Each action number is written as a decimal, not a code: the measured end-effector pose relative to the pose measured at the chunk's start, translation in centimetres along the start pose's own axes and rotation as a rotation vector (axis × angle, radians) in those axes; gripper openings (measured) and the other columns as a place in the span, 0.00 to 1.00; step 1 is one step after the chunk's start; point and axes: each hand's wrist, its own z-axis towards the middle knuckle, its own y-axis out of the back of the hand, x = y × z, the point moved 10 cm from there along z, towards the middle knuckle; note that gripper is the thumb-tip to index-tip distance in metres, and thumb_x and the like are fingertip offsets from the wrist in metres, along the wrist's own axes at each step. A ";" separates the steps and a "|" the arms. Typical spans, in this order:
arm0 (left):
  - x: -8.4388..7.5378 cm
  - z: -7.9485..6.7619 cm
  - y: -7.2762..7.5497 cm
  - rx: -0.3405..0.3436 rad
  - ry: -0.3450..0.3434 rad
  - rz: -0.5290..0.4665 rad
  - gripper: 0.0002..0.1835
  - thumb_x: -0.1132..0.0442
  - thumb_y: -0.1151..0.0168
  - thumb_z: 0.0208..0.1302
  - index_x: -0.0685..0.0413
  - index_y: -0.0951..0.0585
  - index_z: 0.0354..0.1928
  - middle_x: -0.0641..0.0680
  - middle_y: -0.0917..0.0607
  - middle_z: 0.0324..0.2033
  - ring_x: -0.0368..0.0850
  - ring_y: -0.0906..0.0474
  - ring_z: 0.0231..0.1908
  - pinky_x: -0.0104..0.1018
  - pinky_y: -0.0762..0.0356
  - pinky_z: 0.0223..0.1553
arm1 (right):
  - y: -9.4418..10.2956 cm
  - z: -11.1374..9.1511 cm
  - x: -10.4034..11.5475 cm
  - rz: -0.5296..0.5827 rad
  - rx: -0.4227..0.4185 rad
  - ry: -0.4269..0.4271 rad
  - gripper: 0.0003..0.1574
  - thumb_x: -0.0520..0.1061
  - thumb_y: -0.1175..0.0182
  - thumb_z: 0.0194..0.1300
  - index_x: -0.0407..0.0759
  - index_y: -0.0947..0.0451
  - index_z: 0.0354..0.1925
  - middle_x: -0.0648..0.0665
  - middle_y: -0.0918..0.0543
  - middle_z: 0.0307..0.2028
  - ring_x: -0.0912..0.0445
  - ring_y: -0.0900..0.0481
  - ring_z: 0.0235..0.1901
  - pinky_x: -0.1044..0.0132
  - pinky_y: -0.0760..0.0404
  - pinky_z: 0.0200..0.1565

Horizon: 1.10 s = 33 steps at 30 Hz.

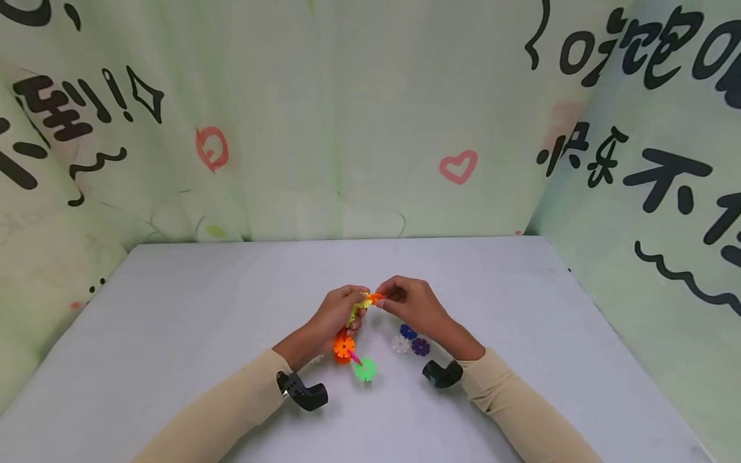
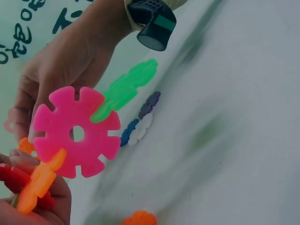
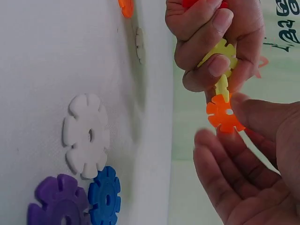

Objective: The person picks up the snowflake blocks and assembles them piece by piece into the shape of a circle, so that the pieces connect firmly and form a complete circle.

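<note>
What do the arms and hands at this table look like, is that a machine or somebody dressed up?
They belong to a person. The left sleeve and right sleeve are long and beige. The left hand and right hand wear no gloves. Each wrist carries a curved black device, left and right. No cables show.
</note>
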 end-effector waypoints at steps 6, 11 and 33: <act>0.3 0.1 1.0 -0.020 0.010 -0.053 0.18 0.53 0.55 0.77 0.54 0.32 0.61 0.53 0.28 0.28 0.41 0.35 0.17 0.27 0.31 0.19 | 0.1 -0.8 -1.3 -0.073 0.033 -0.068 0.19 0.43 0.29 0.58 0.37 0.19 0.47 0.44 0.17 0.41 0.51 0.21 0.42 0.55 0.21 0.49; 0.3 0.2 1.5 -0.032 0.004 -0.055 0.18 0.55 0.61 0.79 0.55 0.36 0.63 0.54 0.23 0.30 0.41 0.33 0.17 0.28 0.27 0.21 | -0.2 -1.4 -3.0 -0.111 0.124 -0.158 0.13 0.41 0.31 0.60 0.39 0.17 0.44 0.49 0.17 0.38 0.54 0.21 0.41 0.57 0.21 0.47; -0.1 -0.2 1.2 0.009 -0.027 -0.005 0.33 0.43 0.39 0.65 0.63 0.28 0.59 0.50 0.28 0.24 0.42 0.34 0.20 0.28 0.31 0.23 | 1.0 -4.2 -5.8 -0.145 0.243 -0.157 0.17 0.36 0.30 0.57 0.36 0.18 0.46 0.50 0.20 0.34 0.57 0.26 0.32 0.65 0.24 0.34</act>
